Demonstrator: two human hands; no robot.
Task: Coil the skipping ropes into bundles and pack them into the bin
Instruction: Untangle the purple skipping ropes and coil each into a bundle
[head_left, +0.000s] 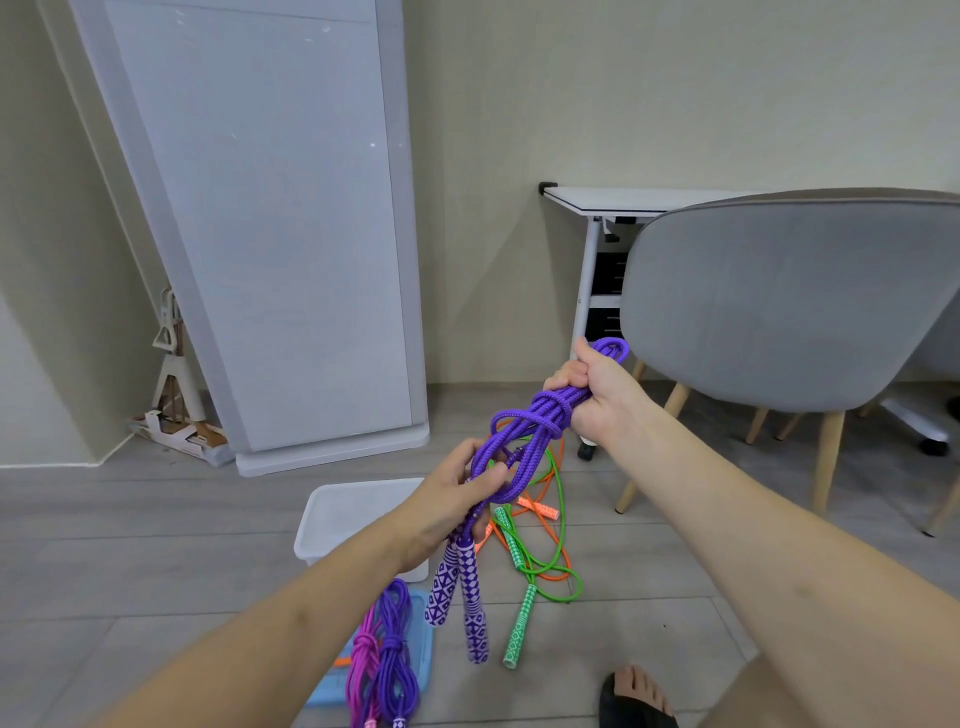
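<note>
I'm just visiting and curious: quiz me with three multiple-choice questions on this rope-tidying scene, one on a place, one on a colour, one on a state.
1. Where do the green rope and orange rope lie?
A. on the floor
B. on the chair
C. on the desk

2. What colour is the rope held in both hands?
A. green
B. purple
C. orange

3. How do its handles hang?
A. gripped in the right hand
B. resting in a bin
C. dangling free

Answers:
1. A, they sprawl loose on the floor.
2. B, the purple rope spans left hand and right hand.
3. C, the handles dangle below the left hand.
</note>
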